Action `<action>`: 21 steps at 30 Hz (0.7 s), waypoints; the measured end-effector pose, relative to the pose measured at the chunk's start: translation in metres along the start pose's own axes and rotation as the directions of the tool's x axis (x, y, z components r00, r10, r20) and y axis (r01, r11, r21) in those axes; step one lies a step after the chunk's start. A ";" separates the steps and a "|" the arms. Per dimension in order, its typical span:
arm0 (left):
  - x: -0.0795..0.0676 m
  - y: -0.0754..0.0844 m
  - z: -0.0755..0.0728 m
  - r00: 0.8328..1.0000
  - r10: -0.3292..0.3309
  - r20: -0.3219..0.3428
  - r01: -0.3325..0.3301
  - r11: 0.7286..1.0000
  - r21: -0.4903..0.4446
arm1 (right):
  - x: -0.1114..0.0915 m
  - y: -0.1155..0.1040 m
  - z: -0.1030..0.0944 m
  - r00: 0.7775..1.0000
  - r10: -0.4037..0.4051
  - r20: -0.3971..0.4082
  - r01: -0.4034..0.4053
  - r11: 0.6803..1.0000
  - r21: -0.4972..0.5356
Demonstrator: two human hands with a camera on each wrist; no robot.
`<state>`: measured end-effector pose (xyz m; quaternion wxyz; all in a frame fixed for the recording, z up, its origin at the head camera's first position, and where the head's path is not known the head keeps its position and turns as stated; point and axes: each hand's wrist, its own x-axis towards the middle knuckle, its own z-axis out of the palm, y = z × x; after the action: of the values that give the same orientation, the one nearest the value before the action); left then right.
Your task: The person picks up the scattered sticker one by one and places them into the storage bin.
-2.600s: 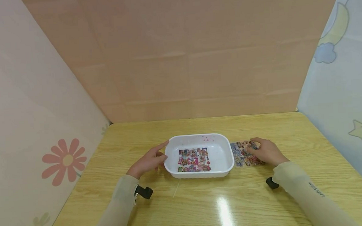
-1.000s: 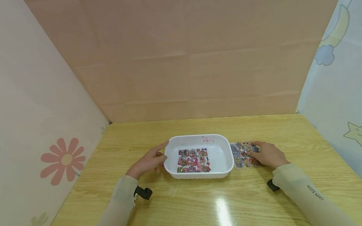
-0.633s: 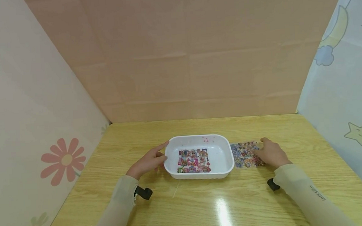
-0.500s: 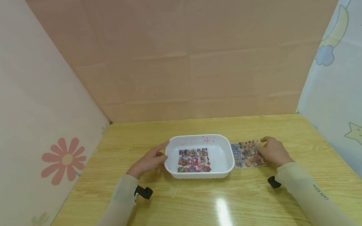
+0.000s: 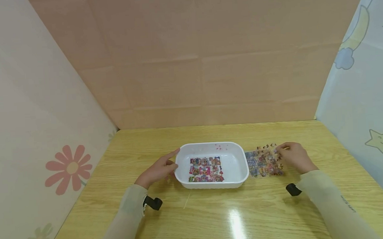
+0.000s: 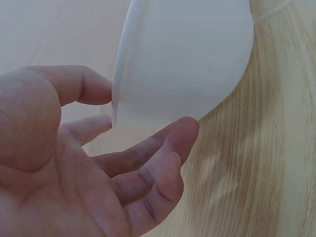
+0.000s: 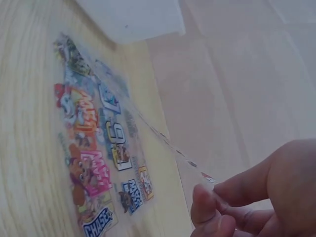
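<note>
A white plastic basin (image 5: 234,167) stands mid-table, a clear sticker sheet (image 5: 205,170) with colourful cartoon pictures lying inside. My left hand (image 5: 156,172) holds the basin's left end; in the left wrist view the thumb is at the rim and curled fingers meet the outer wall. To the right of the basin lie more clear sticker sheets (image 7: 94,168), printed with words and numbers. From these, my right hand (image 5: 295,157) pinches the corner of the top sheet (image 7: 163,138) between thumb and fingers. That sheet slants up, seen nearly edge-on in the right wrist view.
Wood-grain table (image 5: 196,220) runs out to the walls. A peach backdrop (image 5: 202,79) rises behind it, with patterned walls at both sides. One thin pale strip (image 5: 187,200) lies in front of the basin's left end. Small pink marks (image 5: 220,146) show on the basin's back wall.
My right hand has gone from fingering the sheets' corner to pulling away rightward, lifting the top sheet's right side off those below. My left hand and the basin have stayed in place.
</note>
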<state>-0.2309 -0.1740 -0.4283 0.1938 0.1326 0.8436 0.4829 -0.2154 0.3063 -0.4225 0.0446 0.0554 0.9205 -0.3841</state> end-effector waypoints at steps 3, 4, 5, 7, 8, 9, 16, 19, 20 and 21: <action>0.000 0.001 0.000 1.000 -0.011 -0.007 0.011 1.000 -0.003 | -0.001 -0.001 -0.003 1.000 0.020 0.008 -0.020 0.999 0.045; -0.001 0.001 0.000 1.000 -0.015 -0.008 0.015 1.000 -0.003 | -0.001 -0.002 -0.004 1.000 0.024 0.011 -0.024 0.998 0.058; -0.001 0.000 0.001 1.000 -0.017 -0.010 0.017 1.000 -0.003 | -0.001 -0.003 -0.005 1.000 0.027 0.015 -0.028 0.997 0.069; -0.001 0.000 0.000 1.000 -0.019 -0.010 0.019 1.000 -0.001 | -0.002 -0.004 -0.007 1.000 0.025 0.018 -0.027 0.996 0.084; -0.001 0.000 0.000 1.000 -0.018 -0.010 0.018 1.000 -0.001 | -0.003 -0.006 -0.008 0.999 0.026 0.020 -0.027 0.995 0.093; -0.001 0.000 0.000 1.000 -0.015 -0.009 0.015 1.000 -0.002 | -0.004 -0.006 -0.009 0.999 0.025 0.022 -0.027 0.995 0.096; 0.000 -0.002 0.000 1.000 -0.009 -0.009 0.009 1.000 0.001 | -0.004 -0.006 -0.015 0.999 0.022 0.033 -0.026 0.992 0.122; 0.000 -0.002 0.001 1.000 -0.014 -0.012 0.014 1.000 -0.001 | -0.004 -0.006 -0.018 0.999 0.024 0.041 -0.029 0.990 0.141; 0.000 -0.002 0.001 1.000 -0.017 -0.012 0.017 1.000 -0.003 | -0.004 -0.007 -0.019 0.999 0.024 0.044 -0.030 0.989 0.147; 0.000 -0.002 0.001 1.000 -0.019 -0.010 0.019 1.000 -0.003 | -0.004 -0.007 -0.020 0.999 0.022 0.047 -0.029 0.988 0.153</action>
<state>-0.2306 -0.1738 -0.4306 0.1941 0.1220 0.8451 0.4830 -0.2131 0.3152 -0.4031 0.0660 0.0620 0.8861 -0.4546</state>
